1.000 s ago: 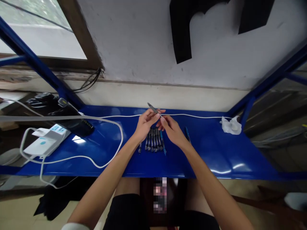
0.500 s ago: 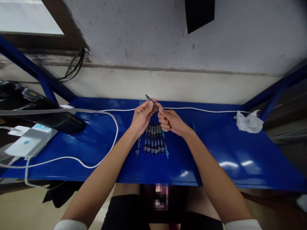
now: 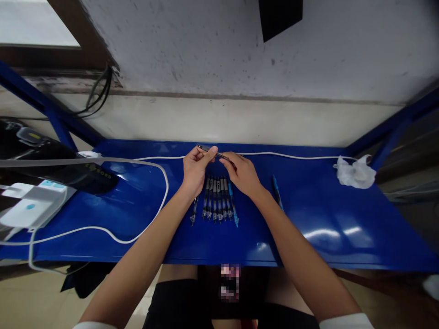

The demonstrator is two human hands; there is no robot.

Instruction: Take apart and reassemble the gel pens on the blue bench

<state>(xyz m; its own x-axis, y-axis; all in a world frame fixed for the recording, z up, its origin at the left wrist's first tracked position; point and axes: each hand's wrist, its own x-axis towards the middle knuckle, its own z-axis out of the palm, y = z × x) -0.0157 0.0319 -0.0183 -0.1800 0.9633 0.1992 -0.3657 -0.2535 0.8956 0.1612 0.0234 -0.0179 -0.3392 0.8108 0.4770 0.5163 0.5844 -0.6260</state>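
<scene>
Head view: left hand (image 3: 195,173) grips one end of a dark pen (image 3: 203,147); right hand (image 3: 244,176) pinches the other, grip narrow. Laid side by side below: dark pens (image 3: 215,201), a blue pen (image 3: 233,205) at the right end. The held pen is not laid down; another blue pen (image 3: 276,189) lies apart. Table (image 3: 308,205) glossy blue, bag (image 3: 355,176) at right; wall (image 3: 206,55) spotted.

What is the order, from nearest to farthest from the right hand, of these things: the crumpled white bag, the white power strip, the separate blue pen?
From the right hand:
1. Blue pen, just to its right, beside the forearm.
2. White bag, at the far right of the table.
3. Power strip, at the far left.
</scene>
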